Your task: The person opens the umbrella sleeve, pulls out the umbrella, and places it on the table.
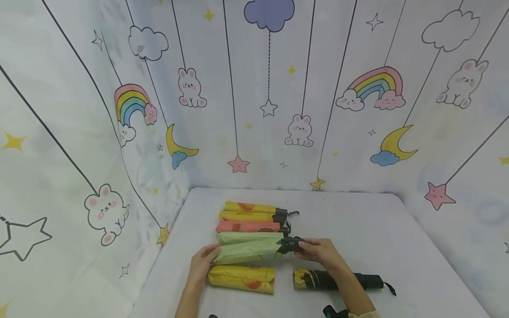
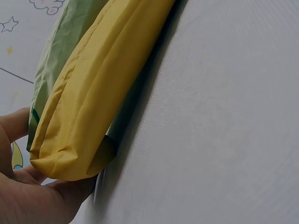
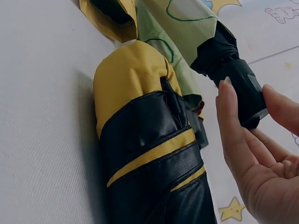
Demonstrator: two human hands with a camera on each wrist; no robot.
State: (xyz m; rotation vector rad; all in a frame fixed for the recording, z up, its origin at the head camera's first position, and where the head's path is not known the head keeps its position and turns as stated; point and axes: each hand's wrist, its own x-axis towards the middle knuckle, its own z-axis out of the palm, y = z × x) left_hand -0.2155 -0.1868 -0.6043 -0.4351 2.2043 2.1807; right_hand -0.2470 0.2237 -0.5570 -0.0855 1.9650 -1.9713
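Observation:
A folded light-green umbrella (image 1: 248,251) is held level between both hands, overlapping a second green umbrella (image 1: 230,238) just behind it. My left hand (image 1: 203,260) grips its closed left end, the thumb showing beside the green cloth in the left wrist view. At the other end, my right hand (image 1: 320,251) pinches the black handle (image 3: 240,91) between thumb and fingers. A yellow umbrella cover (image 1: 241,279) lies close in front of the green one, its open end facing right. Under my right forearm rests a black umbrella with yellow bands (image 3: 149,154).
Behind the green pair lie a pink umbrella (image 1: 248,226) and two yellow umbrellas (image 1: 254,206), side by side with handles to the right. A black object (image 1: 334,312) shows at the front edge of view. The white table (image 1: 358,229) meets a patterned cloth wall.

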